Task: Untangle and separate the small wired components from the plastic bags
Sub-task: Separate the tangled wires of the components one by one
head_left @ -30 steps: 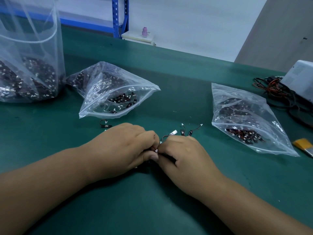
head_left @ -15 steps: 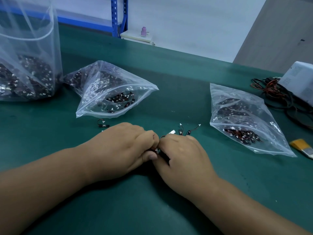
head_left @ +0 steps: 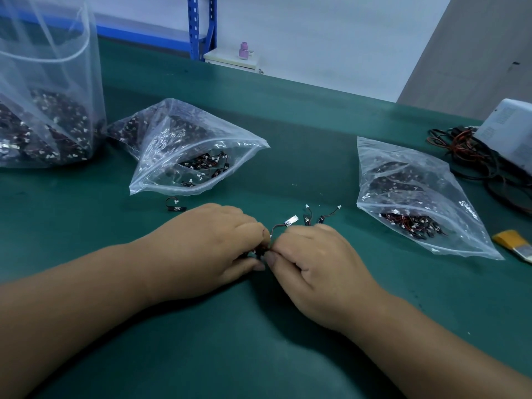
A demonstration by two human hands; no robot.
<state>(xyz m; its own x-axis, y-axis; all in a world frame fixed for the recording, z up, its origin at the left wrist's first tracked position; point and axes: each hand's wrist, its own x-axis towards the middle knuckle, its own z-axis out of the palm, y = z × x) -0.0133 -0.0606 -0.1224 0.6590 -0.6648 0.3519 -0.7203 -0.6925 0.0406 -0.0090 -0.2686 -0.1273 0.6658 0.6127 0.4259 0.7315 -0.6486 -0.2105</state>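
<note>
Both hands are staying pressed together near the middle of the green table (head_left: 288,358), barely shifting from half a second ago. The left hand (head_left: 207,246) is curling its fingers inward and pinching a small dark clump of wired components (head_left: 260,251) between thumb and forefinger. The right hand (head_left: 316,266) is curling just as tightly and pinching the same clump from the other side, its thumb tip now lying just beside the left thumb. A little more of the dark clump is showing between the thumbs than before.

A brown wire is arching out of the clump to a white-labelled component (head_left: 291,220), which is resting on the table just beyond the right hand's knuckles, where it was earlier. A loose component (head_left: 306,218) and a second loose component (head_left: 326,216) are lying just past it toward the far edge. A single component (head_left: 175,206) is lying beyond the left hand, near the middle bag (head_left: 195,145). None of these is moving.

The middle bag is sitting left of centre, the right bag (head_left: 417,197) is lying toward the right edge, and the tall bag (head_left: 49,105) is standing at the left edge. All are holding dark wired parts and keeping their places. By the right edge, a white device (head_left: 506,131), a heap of cables (head_left: 466,159) and a yellow tool (head_left: 514,241) are lying undisturbed.
</note>
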